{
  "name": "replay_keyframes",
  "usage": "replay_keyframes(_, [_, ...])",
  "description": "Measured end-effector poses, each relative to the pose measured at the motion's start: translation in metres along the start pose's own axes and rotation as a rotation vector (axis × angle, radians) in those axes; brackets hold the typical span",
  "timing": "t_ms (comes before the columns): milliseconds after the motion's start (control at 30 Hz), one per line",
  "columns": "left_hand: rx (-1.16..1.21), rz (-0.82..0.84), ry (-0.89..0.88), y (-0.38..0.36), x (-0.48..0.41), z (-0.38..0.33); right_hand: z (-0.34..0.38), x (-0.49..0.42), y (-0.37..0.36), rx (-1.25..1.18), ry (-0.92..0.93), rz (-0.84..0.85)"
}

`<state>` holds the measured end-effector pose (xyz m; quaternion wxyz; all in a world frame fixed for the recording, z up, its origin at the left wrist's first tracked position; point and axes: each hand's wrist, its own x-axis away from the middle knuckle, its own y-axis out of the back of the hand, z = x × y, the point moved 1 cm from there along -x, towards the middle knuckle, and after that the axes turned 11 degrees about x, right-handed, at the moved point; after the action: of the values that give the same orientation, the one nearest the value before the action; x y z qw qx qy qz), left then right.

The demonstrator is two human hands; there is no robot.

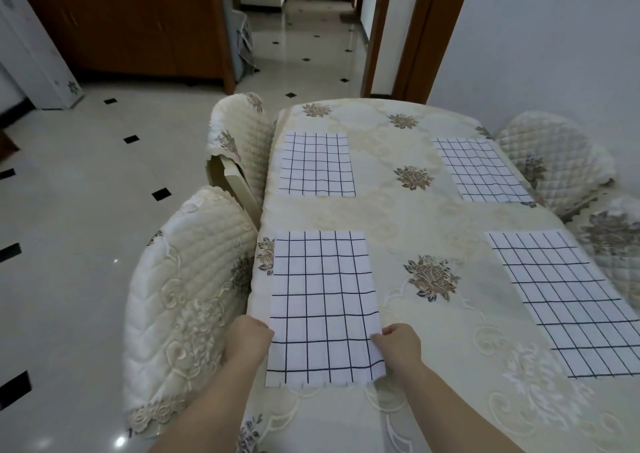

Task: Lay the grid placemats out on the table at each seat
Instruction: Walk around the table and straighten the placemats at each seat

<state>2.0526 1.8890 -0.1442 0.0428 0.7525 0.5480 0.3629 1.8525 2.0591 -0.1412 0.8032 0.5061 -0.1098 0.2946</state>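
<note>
Several white placemats with a dark grid lie flat on the cream floral tablecloth [388, 210]. The near left placemat [323, 300] is held at both side edges: my left hand [247, 340] grips its left edge and my right hand [398, 343] pinches its right edge near the front corner. A far left placemat [317, 163], a far right placemat [481, 170] and a near right placemat [571, 300] lie untouched at the other seats.
Quilted cream chairs stand along the left side, one near [187, 300] and one far [239, 141], with two more on the right [554, 162]. A wooden cabinet [138, 23] and a doorway are beyond the tiled floor.
</note>
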Motion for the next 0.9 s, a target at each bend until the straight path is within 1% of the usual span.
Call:
replay_keyframes(200, [0.044,-0.034,-0.059,0.001,-0.010,-0.005,0.002,-0.005,0.003,-0.012,0.009,0.007])
replay_keyframes(300, [0.068,-0.053,-0.056,0.001,-0.014,-0.007,0.005,-0.009,0.004,-0.014,0.036,0.023])
replay_keyframes(433, [0.041,-0.046,-0.063,0.000,-0.016,-0.007,0.005,-0.011,0.004,0.006,0.053,0.024])
replay_keyframes(567, [-0.041,-0.041,-0.112,-0.003,-0.013,-0.006,0.004,-0.011,0.007,0.097,0.066,0.029])
replay_keyframes(667, [-0.077,-0.053,-0.111,-0.003,-0.009,-0.007,0.008,-0.010,0.009,0.182,0.108,0.052])
replay_keyframes(800, [-0.059,-0.062,-0.107,-0.003,-0.011,-0.005,0.012,-0.006,0.007,0.229,0.169,0.086])
replay_keyframes(900, [-0.033,-0.080,-0.115,0.001,-0.013,-0.003,0.012,-0.006,0.004,0.224,0.174,0.094])
